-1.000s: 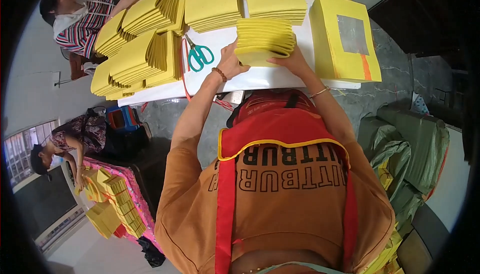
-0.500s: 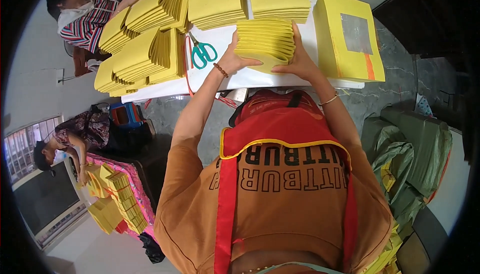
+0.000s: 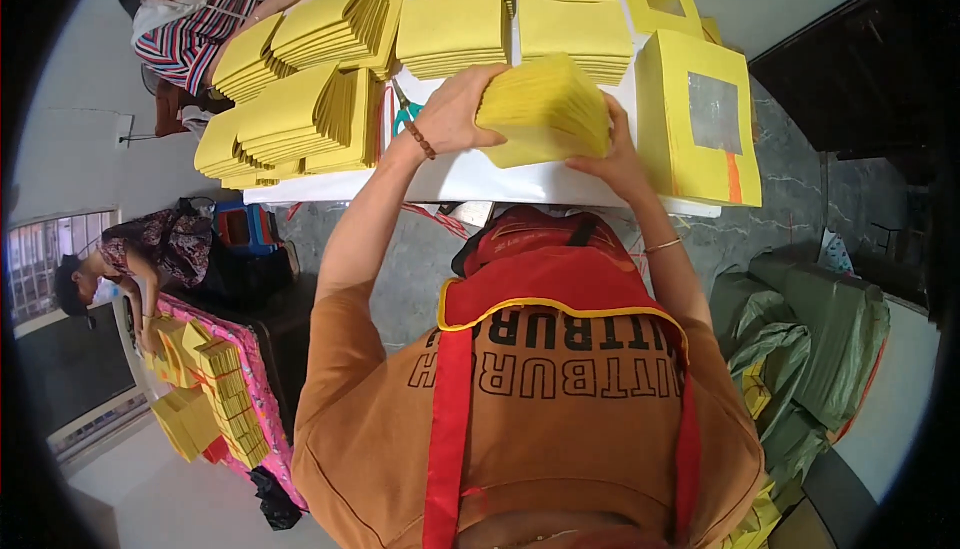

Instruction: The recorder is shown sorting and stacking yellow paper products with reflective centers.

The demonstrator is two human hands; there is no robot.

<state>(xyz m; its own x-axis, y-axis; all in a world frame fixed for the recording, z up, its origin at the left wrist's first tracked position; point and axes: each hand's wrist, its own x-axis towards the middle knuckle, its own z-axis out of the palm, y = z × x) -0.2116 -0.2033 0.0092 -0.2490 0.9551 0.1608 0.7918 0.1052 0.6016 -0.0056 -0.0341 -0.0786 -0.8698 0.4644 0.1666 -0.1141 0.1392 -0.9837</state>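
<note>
A thick stack of folded yellow paper (image 3: 545, 114) is held between my two hands over the near edge of the white-topped table (image 3: 440, 181). My left hand (image 3: 462, 114) grips its left side, the thumb along the near face. On the other side, my right hand (image 3: 612, 154) clasps the right end near the lower corner. The stack is tilted and slightly blurred. Teal-handled scissors (image 3: 405, 114) lie just left of my left hand, partly hidden by it.
Folded yellow stacks (image 3: 455, 34) cover the table's far and left parts. A yellow box with a clear window (image 3: 690, 119) stands at right. One co-worker (image 3: 205, 9) works at far left, another (image 3: 160, 259) at a pink-covered table (image 3: 285, 444). Green plastic-wrapped bundles (image 3: 820, 339) sit right.
Both hands have tilted and turned the stack, its right end now lower. My left hand has moved from its side to its upper left. The whole view has shifted somewhat.
</note>
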